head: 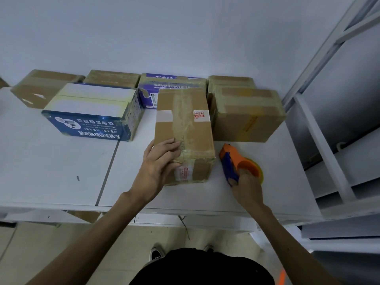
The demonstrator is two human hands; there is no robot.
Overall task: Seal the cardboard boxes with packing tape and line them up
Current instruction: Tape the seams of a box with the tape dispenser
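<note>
right grip (246, 183) round tape dispenser (231, 161), left grip (159, 163) flat on brown box (183, 128)

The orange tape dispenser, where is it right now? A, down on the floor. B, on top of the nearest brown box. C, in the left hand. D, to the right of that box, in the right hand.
D: the right hand grips the tape dispenser just right of the brown box, while the left hand lies on the box's near corner.
</note>
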